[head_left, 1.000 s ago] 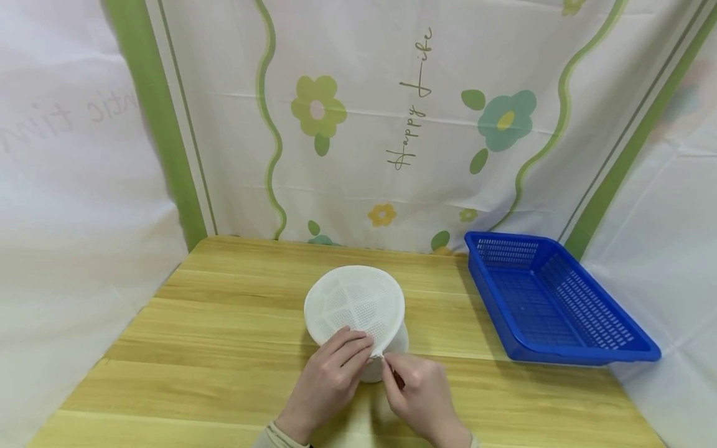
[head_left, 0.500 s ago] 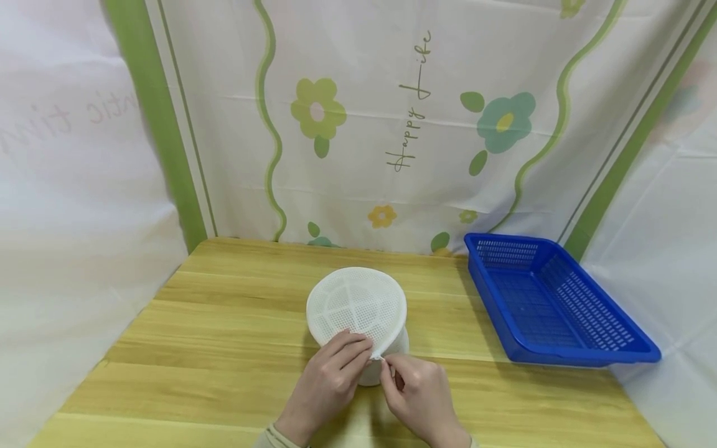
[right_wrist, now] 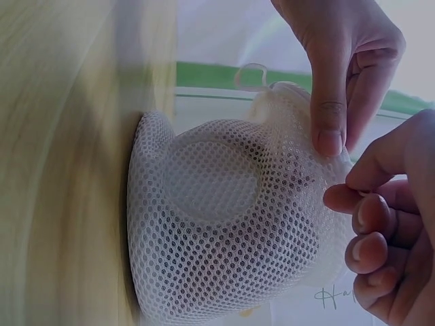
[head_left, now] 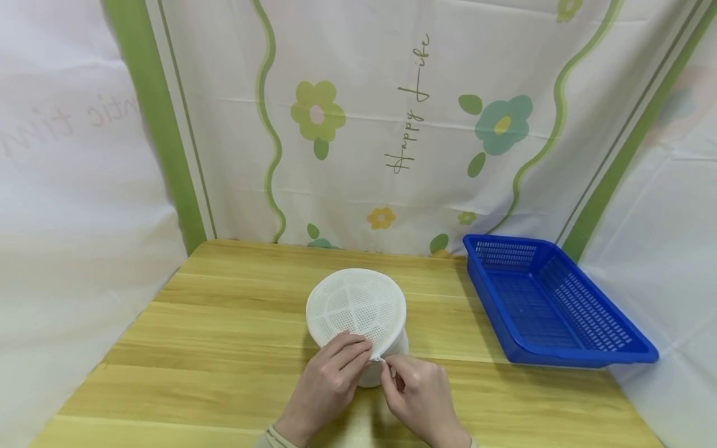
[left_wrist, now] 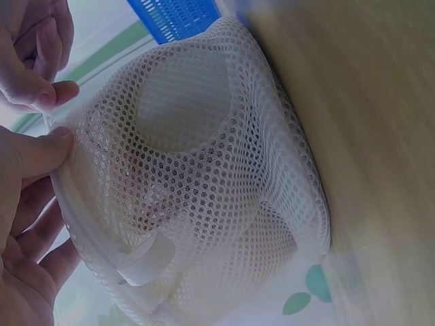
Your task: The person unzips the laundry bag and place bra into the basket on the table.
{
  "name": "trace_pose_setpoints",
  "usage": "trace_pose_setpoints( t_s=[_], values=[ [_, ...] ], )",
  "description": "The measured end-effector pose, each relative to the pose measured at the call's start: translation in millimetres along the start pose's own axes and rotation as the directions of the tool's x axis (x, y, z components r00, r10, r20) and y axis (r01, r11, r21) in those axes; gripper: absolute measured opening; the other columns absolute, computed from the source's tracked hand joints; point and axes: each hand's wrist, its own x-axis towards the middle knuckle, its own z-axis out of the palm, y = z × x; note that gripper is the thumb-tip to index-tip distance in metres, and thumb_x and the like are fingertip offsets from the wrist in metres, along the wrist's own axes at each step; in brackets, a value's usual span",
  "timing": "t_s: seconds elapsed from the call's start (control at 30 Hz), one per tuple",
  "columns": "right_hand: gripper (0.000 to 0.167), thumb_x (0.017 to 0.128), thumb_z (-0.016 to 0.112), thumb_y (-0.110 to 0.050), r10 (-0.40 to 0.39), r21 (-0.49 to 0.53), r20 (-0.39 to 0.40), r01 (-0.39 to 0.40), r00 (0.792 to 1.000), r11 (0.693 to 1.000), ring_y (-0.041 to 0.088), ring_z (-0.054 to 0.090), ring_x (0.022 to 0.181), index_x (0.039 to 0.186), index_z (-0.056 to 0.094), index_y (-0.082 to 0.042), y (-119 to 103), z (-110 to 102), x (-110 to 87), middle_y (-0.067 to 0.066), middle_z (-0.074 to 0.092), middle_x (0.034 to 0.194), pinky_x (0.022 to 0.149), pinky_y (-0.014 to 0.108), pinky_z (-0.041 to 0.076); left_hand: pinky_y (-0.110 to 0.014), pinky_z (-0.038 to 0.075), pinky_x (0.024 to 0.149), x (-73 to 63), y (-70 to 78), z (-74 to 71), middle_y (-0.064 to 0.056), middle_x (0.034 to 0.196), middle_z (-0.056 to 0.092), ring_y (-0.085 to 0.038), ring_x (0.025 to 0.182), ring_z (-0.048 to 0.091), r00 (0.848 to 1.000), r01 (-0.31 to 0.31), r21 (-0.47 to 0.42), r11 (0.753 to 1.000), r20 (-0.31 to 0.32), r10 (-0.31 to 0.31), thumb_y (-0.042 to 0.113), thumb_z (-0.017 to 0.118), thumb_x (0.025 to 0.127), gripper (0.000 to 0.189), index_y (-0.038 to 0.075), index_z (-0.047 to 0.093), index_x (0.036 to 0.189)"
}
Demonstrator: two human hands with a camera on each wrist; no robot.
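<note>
A white mesh laundry bag (head_left: 348, 305) with a round, stiff-rimmed top stands upright on the table in the head view. My left hand (head_left: 329, 374) holds the near rim, thumb on the side and fingers over the top. Just to its right, my right hand (head_left: 422, 395) pinches a small white zipper pull (head_left: 381, 359) at the rim; fingertips mostly hide it. In the left wrist view a white fabric loop (left_wrist: 148, 260) sticks out from the bag's side. Through the mesh, a pale round patch (right_wrist: 212, 180) shows in the right wrist view.
A blue plastic basket (head_left: 560, 354) with slotted walls stands at the right of the wooden table (head_left: 213, 348). White flower-printed cloth (head_left: 358, 180) hangs behind the table and along both sides.
The bag's top has shifted very slightly. Both hands keep nearly the same pose and hold at the rim, while the head view tips up a little.
</note>
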Motion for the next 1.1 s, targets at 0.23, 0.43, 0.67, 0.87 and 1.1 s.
trace_pose_setpoints(
  t_s=[0.23,0.43,0.67,0.87,1.1],
  values=[
    [0.016,0.077,0.063,-0.007,0.003,-0.016,0.000,-0.003,1.000,1.000,-0.007,0.031,0.047,0.069,0.060,-0.020,0.3,-1.2,-0.2,-0.015,0.040,0.055,0.041,0.007,0.023,-0.040,0.052,0.092,0.1,-0.3,-0.7,-0.010,0.101,0.071,-0.024,0.097,0.066,1.000,-0.003,-0.004,1.000,-0.010,0.003,0.009,0.051,0.101,0.027,-0.002,0.074,0.096],
    [0.018,0.077,0.063,-0.008,0.008,-0.031,-0.009,-0.008,1.000,0.999,-0.008,0.031,0.048,0.066,0.058,-0.021,1.5,-2.2,-0.2,-0.017,0.039,0.055,0.041,0.007,0.023,-0.040,0.052,0.090,1.4,-0.6,-1.2,-0.010,0.099,0.072,-0.024,0.096,0.066,1.000,-0.009,-0.005,1.000,-0.020,0.009,0.009,0.051,0.101,0.027,-0.003,0.075,0.094],
    [0.025,0.078,0.061,-0.008,0.047,-0.068,-0.050,-0.051,0.998,0.996,-0.008,0.027,0.046,0.062,0.051,-0.023,5.3,-5.1,1.2,-0.017,0.037,0.053,0.040,0.008,0.020,-0.038,0.053,0.088,3.2,-2.4,-1.5,-0.010,0.098,0.072,-0.024,0.094,0.066,0.999,-0.022,-0.010,1.000,-0.035,0.022,0.008,0.052,0.101,0.026,-0.003,0.074,0.093],
    [0.019,0.080,0.062,-0.009,0.039,-0.056,-0.056,-0.042,0.998,0.998,-0.007,0.029,0.048,0.066,0.058,-0.021,8.2,-4.8,0.8,-0.016,0.039,0.054,0.041,0.008,0.022,-0.038,0.053,0.089,3.0,-3.2,-1.5,-0.010,0.098,0.071,-0.024,0.094,0.066,1.000,-0.013,-0.007,1.000,-0.026,0.013,0.009,0.051,0.101,0.026,-0.002,0.074,0.094],
    [0.021,0.093,0.063,-0.018,-0.017,0.032,-0.163,0.022,0.986,0.999,-0.005,0.036,0.050,0.078,0.075,-0.009,11.2,-4.3,0.3,-0.014,0.045,0.059,0.043,0.007,0.027,-0.039,0.054,0.088,2.7,-1.4,-3.4,-0.010,0.098,0.071,-0.024,0.093,0.066,0.999,-0.030,0.003,1.000,-0.031,0.030,0.009,0.050,0.102,0.029,-0.003,0.074,0.093]
  ],
)
